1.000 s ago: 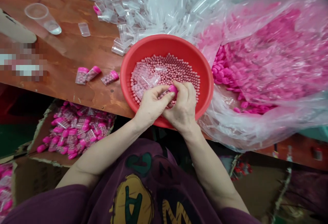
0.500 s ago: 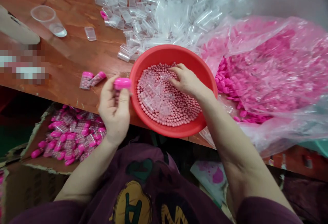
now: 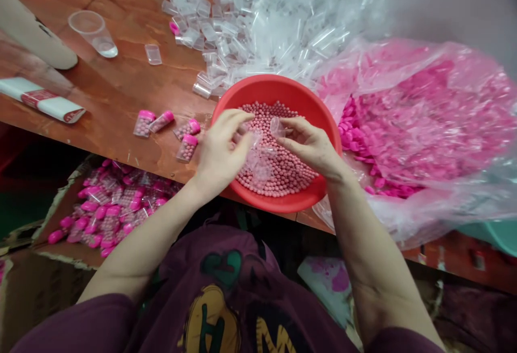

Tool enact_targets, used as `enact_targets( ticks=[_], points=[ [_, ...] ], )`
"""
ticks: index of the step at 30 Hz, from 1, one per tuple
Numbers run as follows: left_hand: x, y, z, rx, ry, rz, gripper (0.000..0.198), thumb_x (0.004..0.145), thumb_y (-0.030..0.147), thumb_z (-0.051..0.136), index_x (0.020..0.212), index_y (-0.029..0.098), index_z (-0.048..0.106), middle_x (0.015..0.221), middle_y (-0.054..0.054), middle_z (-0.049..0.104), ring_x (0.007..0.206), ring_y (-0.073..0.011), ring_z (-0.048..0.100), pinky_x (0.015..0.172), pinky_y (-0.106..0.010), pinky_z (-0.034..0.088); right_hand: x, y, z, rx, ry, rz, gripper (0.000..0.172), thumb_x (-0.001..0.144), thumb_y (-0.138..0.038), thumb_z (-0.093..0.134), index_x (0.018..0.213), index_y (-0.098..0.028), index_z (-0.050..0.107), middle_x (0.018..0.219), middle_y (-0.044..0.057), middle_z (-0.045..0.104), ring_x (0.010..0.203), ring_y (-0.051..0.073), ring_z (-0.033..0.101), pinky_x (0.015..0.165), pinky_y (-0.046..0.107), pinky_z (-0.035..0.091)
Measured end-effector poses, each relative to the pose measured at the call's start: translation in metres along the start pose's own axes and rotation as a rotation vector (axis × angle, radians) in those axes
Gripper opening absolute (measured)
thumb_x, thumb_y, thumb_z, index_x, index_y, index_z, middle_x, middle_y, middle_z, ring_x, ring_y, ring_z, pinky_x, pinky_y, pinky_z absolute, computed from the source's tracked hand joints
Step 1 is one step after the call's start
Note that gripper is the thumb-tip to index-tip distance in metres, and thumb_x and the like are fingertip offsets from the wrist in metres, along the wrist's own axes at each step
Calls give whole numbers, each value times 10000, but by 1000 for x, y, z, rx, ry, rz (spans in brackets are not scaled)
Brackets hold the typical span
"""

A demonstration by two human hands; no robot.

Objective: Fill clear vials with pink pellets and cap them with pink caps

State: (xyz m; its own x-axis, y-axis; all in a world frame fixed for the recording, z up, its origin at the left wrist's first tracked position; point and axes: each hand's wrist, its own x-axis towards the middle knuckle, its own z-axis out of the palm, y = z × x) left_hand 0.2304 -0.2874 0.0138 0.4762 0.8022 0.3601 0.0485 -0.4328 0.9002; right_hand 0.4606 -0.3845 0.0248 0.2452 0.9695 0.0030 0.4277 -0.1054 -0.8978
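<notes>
Over the left side of a red bowl [image 3: 278, 205] is my left hand [image 3: 220, 153], fingers curled; clear plastic shows at its fingertips, but what it grips cannot be made out. My right hand [image 3: 311, 145] pinches a small clear plastic jar [image 3: 277, 126] above the beads. Pink beads [image 3: 283, 172] fill the bowl's bottom, with several empty clear jars [image 3: 260, 161] lying on them. Left of the bowl, on the table, lie filled jars with pink caps, including an upright-looking one [image 3: 187, 148] and a tilted one [image 3: 161, 121].
A heap of clear jars [image 3: 230, 29] spreads behind the bowl. To the right is a plastic bag of pink caps [image 3: 436, 121]. A cardboard box [image 3: 52, 283] of filled jars stands below the table's left edge. A clear cup [image 3: 95, 35] and a white-and-red package [image 3: 42, 99] lie at left.
My left hand has let go of pink-capped jars, which now lie on the table, and moved right over the bowl. My right hand has lifted a clear jar from the beads.
</notes>
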Motion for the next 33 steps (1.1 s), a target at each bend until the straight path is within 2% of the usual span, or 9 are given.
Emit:
enact_targets(
  ticks=[2, 5, 10, 13, 17, 20, 23, 26, 33],
  points=[
    [6, 7, 25, -188, -191, -82, 329, 929, 177, 695, 1257, 192, 708, 1272, -87, 725, 950, -156, 712, 876, -320, 618, -20, -9, 5, 154, -11, 24, 515, 872, -522, 856, 1328, -308, 747, 1348, 52, 738, 1152, 238, 725, 1098, 455, 610],
    [6, 8, 50, -262, -306, -143, 379, 881, 180, 754, 1257, 182, 704, 1201, -80, 722, 879, -142, 696, 816, -300, 610, -45, -16, 9, 214, -7, 25, 470, 925, -536, 815, 1330, -307, 749, 1343, 52, 759, 1217, 252, 723, 1165, 498, 580],
    [4, 19, 50, 108, -366, 154, 397, 871, 160, 734, 1266, 175, 695, 1353, -118, 674, 1130, -227, 659, 1019, -405, 571, -67, -16, 0, -157, 84, -76, 395, 958, -409, 739, 1317, -243, 743, 1306, 104, 733, 1125, 259, 721, 1093, 478, 597],
    [8, 30, 53, 362, -541, 299, 225, 897, 119, 628, 1088, 141, 746, 1183, -133, 728, 1196, -296, 615, 1137, -501, 487, -71, -16, -4, -319, 75, -49, 555, 921, -306, 720, 1455, -204, 607, 1255, 118, 732, 998, 250, 718, 991, 454, 622],
    [16, 34, 67, 526, -759, 267, 223, 835, 66, 601, 968, 129, 770, 988, -141, 731, 1138, -320, 606, 1118, -485, 467, -74, -15, -5, -333, 21, 50, 767, 883, -234, 710, 1588, -192, 412, 1197, 111, 745, 981, 265, 730, 923, 430, 632],
    [22, 30, 75, 565, -869, 159, 180, 784, 49, 638, 879, 135, 764, 878, -131, 705, 1068, -321, 633, 1086, -466, 468, -82, -18, -12, -308, -1, 22, 764, 912, -283, 711, 1612, -204, 416, 1290, 126, 742, 1072, 284, 738, 983, 457, 632],
    [23, 25, 83, 576, -939, 51, 167, 735, 19, 646, 796, 136, 749, 823, -127, 682, 1007, -326, 669, 1058, -469, 477, -99, -18, -35, -302, 168, -24, 576, 957, -354, 694, 1510, -241, 578, 1399, 113, 719, 1205, 289, 717, 1083, 490, 608],
    [16, 25, 98, 641, -981, 79, 213, 722, -19, 586, 753, 128, 737, 857, -165, 702, 1049, -349, 690, 1049, -466, 487, -124, -1, -70, -287, 413, 2, 382, 996, -370, 664, 1362, -267, 703, 1305, 80, 768, 1174, 265, 743, 1084, 489, 611],
    [8, 14, 136, 609, -1049, 51, 180, 640, 11, 596, 644, 191, 611, 690, -65, 625, 726, -229, 626, 785, -364, 506, -186, 93, -163, -386, 879, 360, 399, 989, -249, 538, 1321, -138, 730, 1180, 136, 827, 1047, 243, 806, 995, 441, 641]
  ],
)
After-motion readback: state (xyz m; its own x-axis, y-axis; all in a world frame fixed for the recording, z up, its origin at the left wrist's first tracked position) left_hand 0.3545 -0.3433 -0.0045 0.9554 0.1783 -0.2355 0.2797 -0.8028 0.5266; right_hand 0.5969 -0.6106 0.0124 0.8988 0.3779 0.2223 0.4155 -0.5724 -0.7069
